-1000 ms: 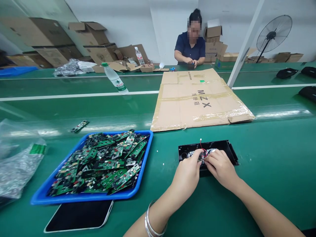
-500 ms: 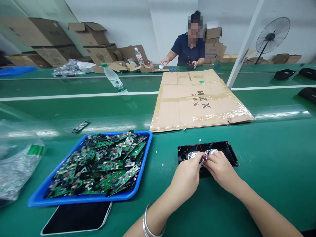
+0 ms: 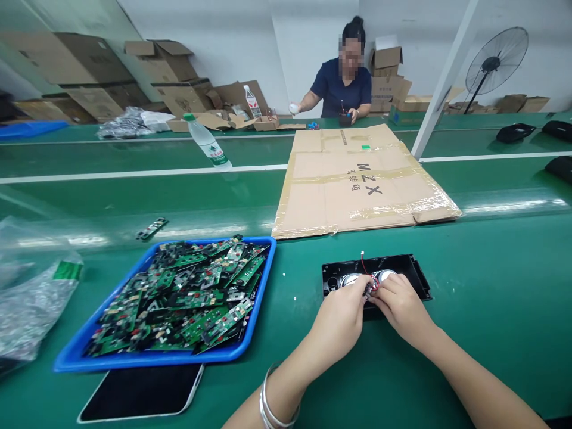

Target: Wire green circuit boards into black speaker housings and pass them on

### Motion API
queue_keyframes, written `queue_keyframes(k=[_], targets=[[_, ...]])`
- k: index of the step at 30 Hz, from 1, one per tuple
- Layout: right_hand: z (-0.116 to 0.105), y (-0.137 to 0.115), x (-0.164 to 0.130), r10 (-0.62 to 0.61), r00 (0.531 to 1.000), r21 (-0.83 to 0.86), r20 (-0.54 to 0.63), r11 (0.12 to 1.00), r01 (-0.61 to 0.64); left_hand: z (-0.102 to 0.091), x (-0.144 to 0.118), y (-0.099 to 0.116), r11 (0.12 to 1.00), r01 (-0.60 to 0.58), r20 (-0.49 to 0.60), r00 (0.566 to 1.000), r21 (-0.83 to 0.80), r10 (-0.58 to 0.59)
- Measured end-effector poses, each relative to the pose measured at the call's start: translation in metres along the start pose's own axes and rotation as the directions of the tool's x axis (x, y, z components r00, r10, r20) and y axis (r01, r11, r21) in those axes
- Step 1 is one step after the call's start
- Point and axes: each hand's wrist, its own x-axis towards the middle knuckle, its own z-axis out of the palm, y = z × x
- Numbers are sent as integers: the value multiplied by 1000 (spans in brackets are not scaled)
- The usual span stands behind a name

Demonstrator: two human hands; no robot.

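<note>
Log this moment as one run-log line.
left hand: pinching small wired part | right hand: pinching same part | under hands: black plastic speaker housing | left: blue plastic tray of green circuit boards

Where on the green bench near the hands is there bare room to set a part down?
Bare green surface lies right of the black speaker housing and in the strip between it and the blue plastic tray of circuit boards. Crowded: the left hand and right hand meet over the housing; the flattened cardboard sheet covers the area behind.
</note>
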Motion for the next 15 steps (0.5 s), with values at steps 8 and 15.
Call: queue_keyframes(k=[8, 15], targets=[[1, 6, -4, 110, 994, 102, 15, 989, -110, -12, -2, -2, 985, -133, 34, 990, -110, 137], [2, 4, -2, 100, 995, 111, 8, 989, -101, -14, -3, 0, 985, -66, -1, 998, -161, 67]])
